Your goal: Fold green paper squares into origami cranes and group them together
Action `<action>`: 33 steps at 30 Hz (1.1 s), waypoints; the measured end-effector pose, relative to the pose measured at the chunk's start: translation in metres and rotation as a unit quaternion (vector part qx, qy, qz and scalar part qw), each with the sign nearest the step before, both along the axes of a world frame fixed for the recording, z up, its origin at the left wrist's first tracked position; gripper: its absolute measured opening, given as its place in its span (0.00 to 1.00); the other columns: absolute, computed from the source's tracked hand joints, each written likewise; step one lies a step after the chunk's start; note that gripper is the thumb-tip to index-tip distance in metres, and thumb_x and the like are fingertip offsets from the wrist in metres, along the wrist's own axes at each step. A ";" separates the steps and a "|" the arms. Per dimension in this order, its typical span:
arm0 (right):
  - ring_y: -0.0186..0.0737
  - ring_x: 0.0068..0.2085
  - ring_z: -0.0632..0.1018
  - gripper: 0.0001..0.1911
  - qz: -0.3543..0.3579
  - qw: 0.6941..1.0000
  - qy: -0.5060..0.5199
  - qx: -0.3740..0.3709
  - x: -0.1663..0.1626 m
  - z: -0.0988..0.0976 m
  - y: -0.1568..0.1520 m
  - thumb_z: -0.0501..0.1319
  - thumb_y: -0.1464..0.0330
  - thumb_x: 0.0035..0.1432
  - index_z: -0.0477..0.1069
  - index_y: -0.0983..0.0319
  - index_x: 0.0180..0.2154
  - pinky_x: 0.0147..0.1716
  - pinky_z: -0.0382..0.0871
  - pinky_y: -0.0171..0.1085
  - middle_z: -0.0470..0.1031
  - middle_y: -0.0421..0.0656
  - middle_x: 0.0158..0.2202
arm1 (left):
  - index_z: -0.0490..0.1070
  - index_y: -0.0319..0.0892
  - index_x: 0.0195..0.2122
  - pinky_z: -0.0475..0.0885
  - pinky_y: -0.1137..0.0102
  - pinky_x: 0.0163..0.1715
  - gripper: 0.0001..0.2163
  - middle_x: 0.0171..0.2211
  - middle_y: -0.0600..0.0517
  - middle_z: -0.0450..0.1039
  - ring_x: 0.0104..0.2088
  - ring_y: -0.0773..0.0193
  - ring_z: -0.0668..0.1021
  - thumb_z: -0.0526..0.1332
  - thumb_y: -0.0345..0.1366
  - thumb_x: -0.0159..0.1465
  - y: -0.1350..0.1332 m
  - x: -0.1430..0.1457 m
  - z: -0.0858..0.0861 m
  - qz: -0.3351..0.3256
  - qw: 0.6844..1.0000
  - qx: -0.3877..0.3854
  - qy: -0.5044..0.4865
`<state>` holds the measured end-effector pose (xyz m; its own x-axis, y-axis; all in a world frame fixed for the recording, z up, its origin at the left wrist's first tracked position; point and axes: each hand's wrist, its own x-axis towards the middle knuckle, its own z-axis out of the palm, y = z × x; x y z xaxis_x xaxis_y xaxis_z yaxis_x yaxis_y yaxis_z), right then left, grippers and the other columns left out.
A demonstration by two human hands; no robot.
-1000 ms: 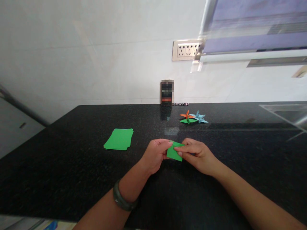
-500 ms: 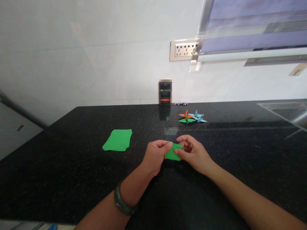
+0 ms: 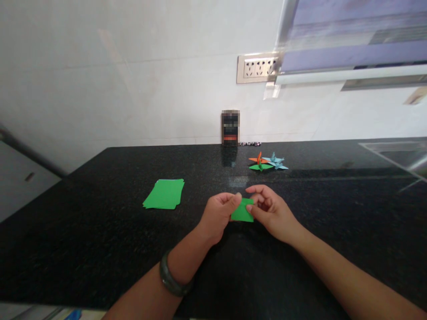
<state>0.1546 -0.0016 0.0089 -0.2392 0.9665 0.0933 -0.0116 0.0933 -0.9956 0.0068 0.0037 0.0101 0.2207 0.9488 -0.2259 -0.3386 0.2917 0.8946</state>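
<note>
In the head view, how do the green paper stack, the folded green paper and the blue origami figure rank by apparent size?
1. green paper stack: largest.
2. folded green paper and blue origami figure: look alike; the figure lies farther from the camera, so unranked.

left hand [image 3: 218,213]: pinches folded green paper [image 3: 243,212]
right hand [image 3: 271,212]: grips its other edge
countertop [image 3: 100,231]: green paper stack [image 3: 164,194], paper cranes [image 3: 267,162]
</note>
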 end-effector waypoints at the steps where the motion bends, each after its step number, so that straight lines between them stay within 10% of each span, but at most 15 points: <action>1: 0.29 0.21 0.64 0.18 0.002 1.000 0.000 0.004 0.000 0.000 0.000 0.61 0.68 0.49 0.60 0.60 0.42 0.20 0.57 0.30 0.63 0.32 0.22 | 0.69 0.37 0.24 0.65 0.73 0.23 0.15 0.20 0.55 0.69 0.20 0.71 0.70 0.69 0.42 0.44 0.000 0.000 0.000 0.003 1.000 0.009 0.015; 11: 0.29 0.23 0.65 0.16 -0.005 0.999 0.010 0.034 0.003 0.000 0.002 0.60 0.68 0.50 0.58 0.59 0.41 0.22 0.60 0.30 0.63 0.33 0.24 | 0.70 0.36 0.24 0.66 0.72 0.22 0.16 0.18 0.52 0.69 0.19 0.69 0.71 0.61 0.47 0.53 0.001 -0.001 0.001 -0.021 0.999 -0.029 0.023; 20: 0.31 0.24 0.69 0.19 -0.009 1.000 0.000 0.021 0.011 0.000 0.010 0.64 0.65 0.47 0.61 0.60 0.40 0.22 0.63 0.31 0.70 0.37 0.26 | 0.73 0.36 0.33 0.68 0.75 0.26 0.15 0.30 0.48 0.76 0.27 0.67 0.77 0.64 0.44 0.52 -0.006 -0.003 -0.003 -0.178 0.981 -0.037 0.071; 28: 0.36 0.33 0.71 0.09 -0.029 0.981 -0.122 0.145 0.025 0.006 0.012 0.59 0.65 0.54 0.71 0.61 0.36 0.29 0.66 0.34 0.70 0.44 0.35 | 0.72 0.36 0.34 0.68 0.76 0.23 0.12 0.28 0.47 0.76 0.26 0.67 0.78 0.60 0.41 0.57 0.002 -0.004 -0.003 -0.060 0.996 -0.043 0.042; 33: 0.34 0.30 0.70 0.09 0.017 0.989 -0.111 0.101 0.027 0.003 0.013 0.61 0.66 0.52 0.68 0.61 0.36 0.29 0.65 0.34 0.69 0.41 0.29 | 0.72 0.36 0.33 0.68 0.76 0.23 0.12 0.25 0.48 0.76 0.23 0.68 0.77 0.59 0.41 0.58 0.003 -0.005 -0.001 -0.061 0.996 -0.035 0.053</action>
